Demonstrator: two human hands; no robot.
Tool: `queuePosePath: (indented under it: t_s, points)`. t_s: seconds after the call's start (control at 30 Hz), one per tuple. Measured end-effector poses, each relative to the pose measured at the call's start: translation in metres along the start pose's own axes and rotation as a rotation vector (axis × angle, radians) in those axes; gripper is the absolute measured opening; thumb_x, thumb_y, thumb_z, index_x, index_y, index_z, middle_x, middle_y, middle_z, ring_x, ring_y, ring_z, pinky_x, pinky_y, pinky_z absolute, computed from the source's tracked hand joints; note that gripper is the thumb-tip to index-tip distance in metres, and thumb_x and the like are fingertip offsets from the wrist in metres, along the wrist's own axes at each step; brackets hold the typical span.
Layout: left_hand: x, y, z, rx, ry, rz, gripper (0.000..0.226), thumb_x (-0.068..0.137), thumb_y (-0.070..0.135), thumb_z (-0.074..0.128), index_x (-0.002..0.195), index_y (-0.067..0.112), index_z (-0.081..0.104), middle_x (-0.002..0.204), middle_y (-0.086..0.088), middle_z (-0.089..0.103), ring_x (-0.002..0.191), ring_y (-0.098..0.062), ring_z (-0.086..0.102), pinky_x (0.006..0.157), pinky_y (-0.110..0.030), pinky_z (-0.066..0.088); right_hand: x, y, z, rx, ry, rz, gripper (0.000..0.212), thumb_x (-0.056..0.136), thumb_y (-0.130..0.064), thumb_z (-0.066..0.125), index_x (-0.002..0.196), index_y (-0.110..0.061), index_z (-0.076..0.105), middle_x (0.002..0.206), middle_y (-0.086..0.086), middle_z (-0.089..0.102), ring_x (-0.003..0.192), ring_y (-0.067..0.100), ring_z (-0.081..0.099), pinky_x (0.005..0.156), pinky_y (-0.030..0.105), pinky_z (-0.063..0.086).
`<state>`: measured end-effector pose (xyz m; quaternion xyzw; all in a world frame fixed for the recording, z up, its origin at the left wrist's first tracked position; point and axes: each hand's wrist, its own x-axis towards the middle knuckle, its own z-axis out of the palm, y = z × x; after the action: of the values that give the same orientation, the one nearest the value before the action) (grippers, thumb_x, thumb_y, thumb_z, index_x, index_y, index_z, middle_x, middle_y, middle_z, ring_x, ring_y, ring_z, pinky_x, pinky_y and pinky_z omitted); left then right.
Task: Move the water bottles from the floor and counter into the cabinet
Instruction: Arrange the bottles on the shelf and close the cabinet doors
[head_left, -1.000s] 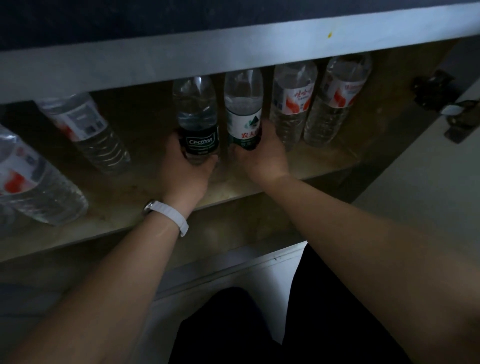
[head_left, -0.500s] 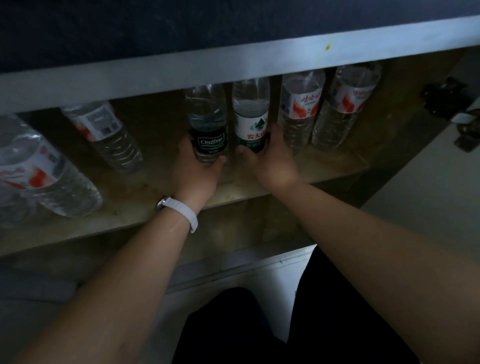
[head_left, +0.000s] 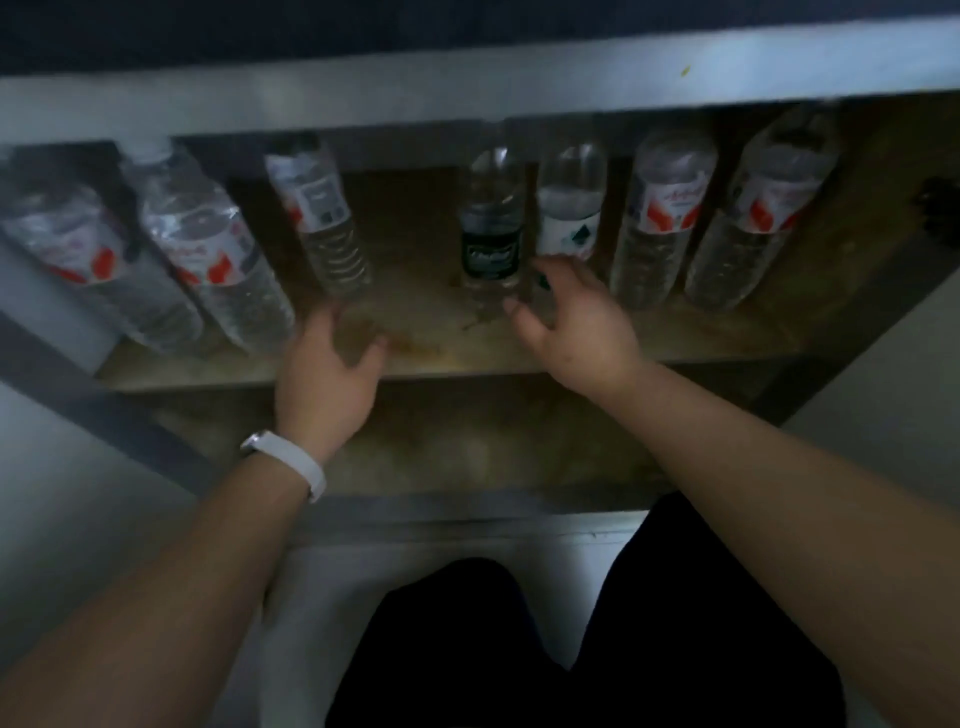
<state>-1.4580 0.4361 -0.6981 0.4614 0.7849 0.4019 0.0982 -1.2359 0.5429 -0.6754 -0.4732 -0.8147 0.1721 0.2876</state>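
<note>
Several water bottles stand in a row on the cabinet shelf (head_left: 415, 358). A dark-labelled bottle (head_left: 491, 234) and a white-and-green-labelled bottle (head_left: 569, 208) stand side by side in the middle. My left hand (head_left: 327, 379), with a white wristband, hovers over the shelf's front, fingers spread, holding nothing. My right hand (head_left: 576, 327) is also loose, just in front of the white-and-green bottle, its fingertips near the bottle's base. Two red-labelled bottles (head_left: 665, 218) stand to the right and three more bottles (head_left: 208, 244) to the left.
The counter's grey front edge (head_left: 467, 88) overhangs the shelf and hides the bottle tops. A cabinet frame bar (head_left: 104, 405) slants at the lower left. My dark-clothed knees (head_left: 519, 649) are below, on a pale floor.
Both hands have let go of the two middle bottles and drawn back toward the shelf's front, the left hand moving leftward. The camera has shifted, showing more bottles on the left.
</note>
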Motion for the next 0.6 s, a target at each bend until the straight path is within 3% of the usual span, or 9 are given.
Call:
queuePosePath:
  t_s: [0.17,0.23,0.37,0.5,0.6]
  points:
    - [0.004,-0.027,-0.029,-0.029,0.192,-0.123,0.06,0.091,0.026,0.07,0.146,0.013,0.048,0.145,-0.013,0.05,0.131,-0.03,0.05,0.1,-0.029,0.035,0.013,-0.038,0.034,0.064,-0.096,-0.01,0.056,0.093,-0.047,0.058,0.14,-0.021,0.046,0.137,0.001,0.052,0.119,0.018,0.053,0.091,0.026,0.043]
    - [0.012,-0.035,-0.038,-0.049,0.255,-0.158,0.062,0.09,0.026,0.072,0.145,0.014,0.046,0.143,-0.012,0.047,0.127,-0.028,0.05,0.096,-0.029,0.036,0.023,-0.053,0.048,0.094,-0.118,0.005,0.057,0.092,-0.047,0.06,0.142,-0.023,0.044,0.139,-0.001,0.052,0.122,0.017,0.053,0.095,0.028,0.044]
    - [0.029,-0.052,-0.052,-0.211,0.316,-0.192,0.062,0.087,0.028,0.079,0.139,0.016,0.048,0.138,-0.005,0.053,0.115,-0.013,0.056,0.093,-0.025,0.044,0.05,-0.082,0.076,0.163,-0.159,0.056,0.063,0.089,-0.045,0.064,0.144,-0.024,0.041,0.14,0.0,0.052,0.124,0.018,0.053,0.098,0.03,0.044]
    - [0.047,-0.06,-0.055,-0.331,0.288,-0.145,0.045,0.084,0.022,0.082,0.111,0.042,0.052,0.111,0.019,0.065,0.1,0.009,0.063,0.081,-0.008,0.048,0.078,-0.107,0.101,0.242,-0.197,0.085,0.069,0.085,-0.054,0.067,0.142,-0.029,0.038,0.134,-0.008,0.055,0.115,0.014,0.056,0.093,0.036,0.049]
    - [0.053,-0.059,-0.054,-0.341,0.264,-0.122,0.05,0.084,0.024,0.082,0.118,0.041,0.049,0.113,0.023,0.061,0.104,0.014,0.058,0.082,-0.003,0.045,0.094,-0.123,0.119,0.324,-0.164,0.082,0.065,0.084,-0.054,0.068,0.138,-0.03,0.041,0.127,-0.013,0.056,0.107,0.007,0.055,0.091,0.032,0.049]
